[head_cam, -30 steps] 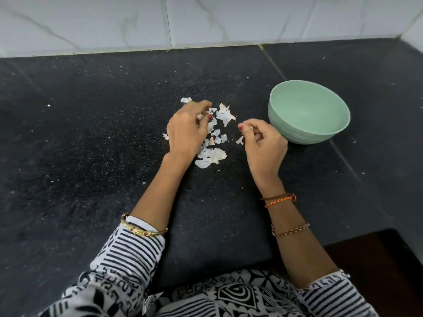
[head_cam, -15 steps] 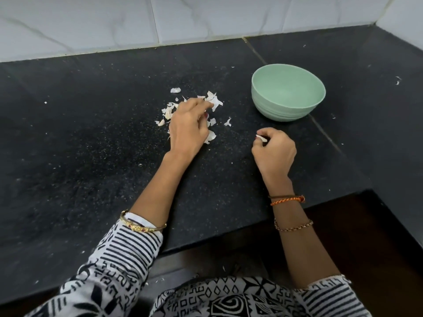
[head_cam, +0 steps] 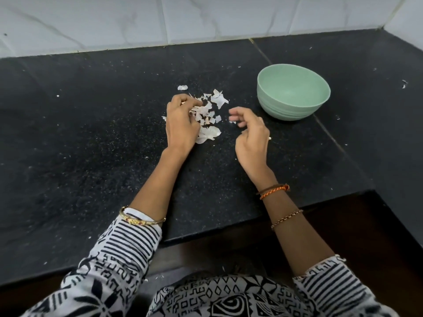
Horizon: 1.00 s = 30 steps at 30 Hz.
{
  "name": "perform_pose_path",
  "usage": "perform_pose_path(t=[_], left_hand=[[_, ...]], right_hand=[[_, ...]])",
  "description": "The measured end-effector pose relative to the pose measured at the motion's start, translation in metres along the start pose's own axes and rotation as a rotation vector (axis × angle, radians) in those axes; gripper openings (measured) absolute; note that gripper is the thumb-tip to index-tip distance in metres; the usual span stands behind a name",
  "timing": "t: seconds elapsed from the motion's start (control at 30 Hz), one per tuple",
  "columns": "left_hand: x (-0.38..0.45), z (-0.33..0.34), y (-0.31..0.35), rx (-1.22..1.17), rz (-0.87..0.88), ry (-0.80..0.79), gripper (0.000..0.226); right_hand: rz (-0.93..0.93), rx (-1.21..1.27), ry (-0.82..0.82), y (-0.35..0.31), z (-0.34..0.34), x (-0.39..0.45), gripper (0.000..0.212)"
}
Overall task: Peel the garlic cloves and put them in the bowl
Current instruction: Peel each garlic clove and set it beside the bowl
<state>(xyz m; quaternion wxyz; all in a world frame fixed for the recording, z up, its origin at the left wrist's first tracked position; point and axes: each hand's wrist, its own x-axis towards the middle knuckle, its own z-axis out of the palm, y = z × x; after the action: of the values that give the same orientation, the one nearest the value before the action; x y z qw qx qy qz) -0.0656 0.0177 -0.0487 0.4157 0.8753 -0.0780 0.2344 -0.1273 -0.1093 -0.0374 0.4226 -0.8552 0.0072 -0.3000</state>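
Observation:
A mint-green bowl (head_cam: 293, 72) stands on the black counter at the right, and its inside looks bare. A pile of white garlic skins (head_cam: 211, 115) lies left of it. My left hand (head_cam: 182, 121) rests on the pile's left side. Its fingers curl round a small pale garlic piece; whether this is a clove or a skin is unclear. My right hand (head_cam: 251, 133) hovers between the pile and the bowl, blurred, fingers loosely spread and holding nothing that I can see. A tiny white scrap (head_cam: 270, 138) shows at its right edge.
The black stone counter (head_cam: 91, 133) runs back to a white tiled wall (head_cam: 206, 17) and turns a corner at the right. Small skin flecks lie scattered on it. The counter's front edge is close to my body.
My right hand has moved forward from the counter's front to beside the pile, and its pinch on a white scrap has loosened into spread fingers. My left hand stays on the pile.

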Motion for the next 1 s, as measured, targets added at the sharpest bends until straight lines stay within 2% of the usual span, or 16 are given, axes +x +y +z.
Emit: perform_pose_path(t=[0.23, 0.4, 0.6, 0.73, 1.0], left_hand=[[0.012, -0.01, -0.008, -0.052, -0.093, 0.094, 0.045], [0.028, -0.01, -0.02, -0.02, -0.116, 0.16, 0.028], [0.055, -0.004, -0.038, 0.015, -0.234, 0.122, 0.034], [0.059, -0.002, -0.033, -0.027, -0.241, 0.095, 0.035], [0.065, -0.001, -0.041, -0.052, -0.308, 0.066, 0.043]], right_hand=[[0.03, 0.039, -0.115, -0.02, 0.029, 0.036, 0.043], [-0.038, -0.119, -0.271, -0.009, 0.047, 0.066, 0.033], [-0.107, -0.305, -0.461, -0.005, 0.074, 0.095, 0.027], [-0.141, -0.421, -0.581, -0.009, 0.082, 0.099, 0.028], [-0.119, -0.477, -0.602, -0.01, 0.094, 0.103, 0.021]])
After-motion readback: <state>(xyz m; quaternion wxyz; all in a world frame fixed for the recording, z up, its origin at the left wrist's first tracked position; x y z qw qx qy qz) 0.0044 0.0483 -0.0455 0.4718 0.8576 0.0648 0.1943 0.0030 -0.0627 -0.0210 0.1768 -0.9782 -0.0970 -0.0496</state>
